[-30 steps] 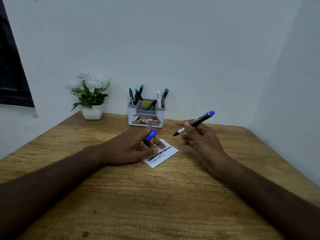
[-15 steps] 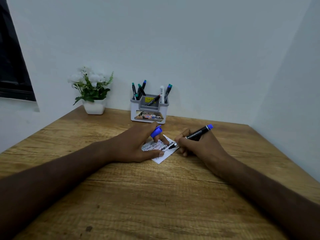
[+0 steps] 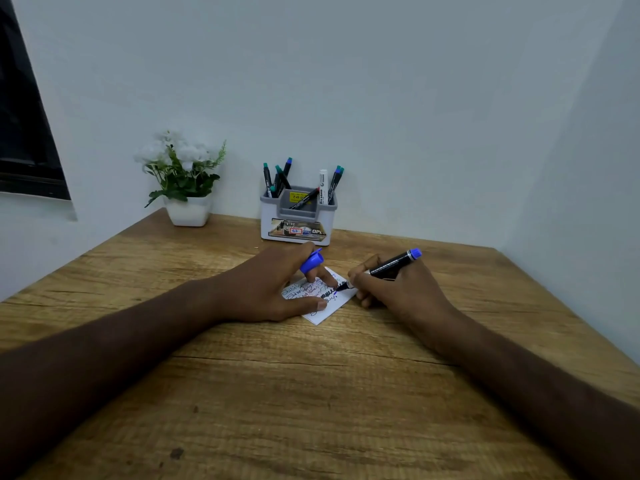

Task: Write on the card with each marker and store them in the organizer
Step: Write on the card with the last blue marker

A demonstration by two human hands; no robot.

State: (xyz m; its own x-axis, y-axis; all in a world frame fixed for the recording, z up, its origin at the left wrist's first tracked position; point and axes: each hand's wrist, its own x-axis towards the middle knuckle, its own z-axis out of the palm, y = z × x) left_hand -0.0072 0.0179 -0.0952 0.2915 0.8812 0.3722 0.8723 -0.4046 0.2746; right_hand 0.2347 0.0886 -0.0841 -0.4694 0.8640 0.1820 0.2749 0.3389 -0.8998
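A small white card [image 3: 327, 311] with handwritten lines lies on the wooden desk [image 3: 311, 393]. My left hand [image 3: 266, 289] rests on the card, thumb and fingertips pressing it, and holds a blue marker cap [image 3: 311, 262] between its fingers. My right hand [image 3: 398, 292] grips a black marker with a blue end [image 3: 393, 264], its tip touching the card's right part. A grey-white organizer [image 3: 297, 221] stands at the back against the wall, with several markers upright in it.
A white pot of white flowers [image 3: 187, 188] stands at the back left of the desk. Walls close the desk in behind and on the right. A dark window frame [image 3: 24, 133] is at the far left.
My right hand came down from the air and brought the marker tip onto the card. My left hand stayed on the card with the cap.
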